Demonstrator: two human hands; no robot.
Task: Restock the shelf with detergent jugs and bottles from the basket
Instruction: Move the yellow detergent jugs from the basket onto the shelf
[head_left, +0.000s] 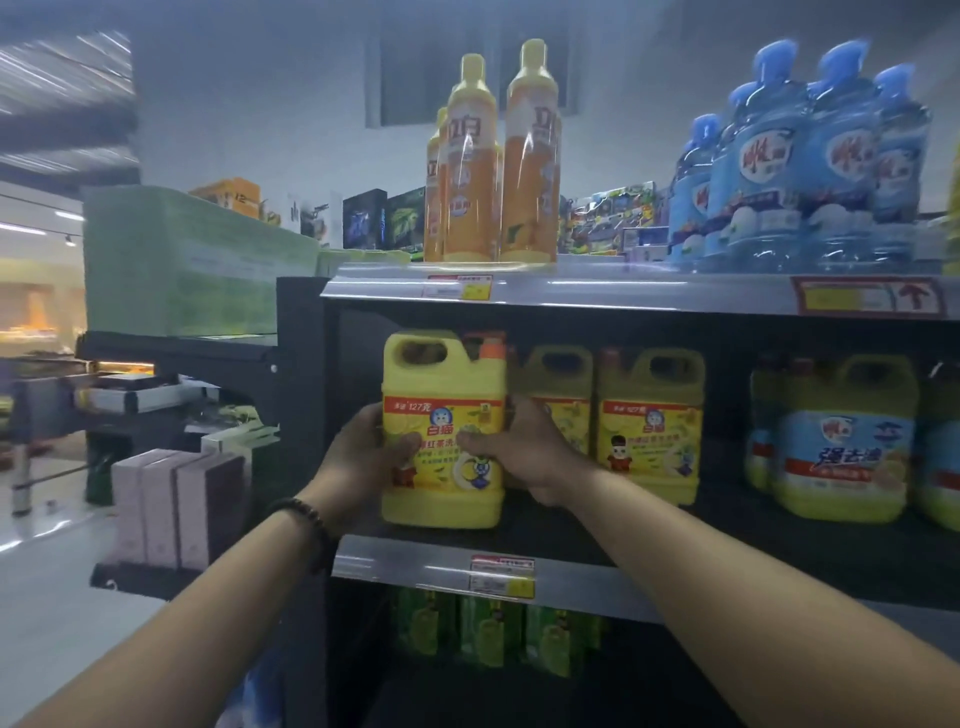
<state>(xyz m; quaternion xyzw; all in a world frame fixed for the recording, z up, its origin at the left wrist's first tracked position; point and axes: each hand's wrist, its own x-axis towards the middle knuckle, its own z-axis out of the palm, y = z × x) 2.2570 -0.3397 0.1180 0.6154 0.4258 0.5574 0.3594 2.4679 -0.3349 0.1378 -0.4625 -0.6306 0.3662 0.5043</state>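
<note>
A yellow detergent jug (442, 374) with an orange cap stands upright at the left front of the middle shelf (415, 558). My left hand (358, 457) grips its left side and my right hand (519, 447) grips its right side, thumbs on the label. Two matching yellow jugs (649, 421) stand to its right, further back. The basket is out of view.
Orange bottles (493, 166) and blue bottles (800, 171) fill the top shelf. Yellow jugs with blue labels (841, 441) stand at the middle shelf's right. Green bottles (488, 631) sit on the shelf below. Pale boxes (171, 509) rest on a low stand to the left.
</note>
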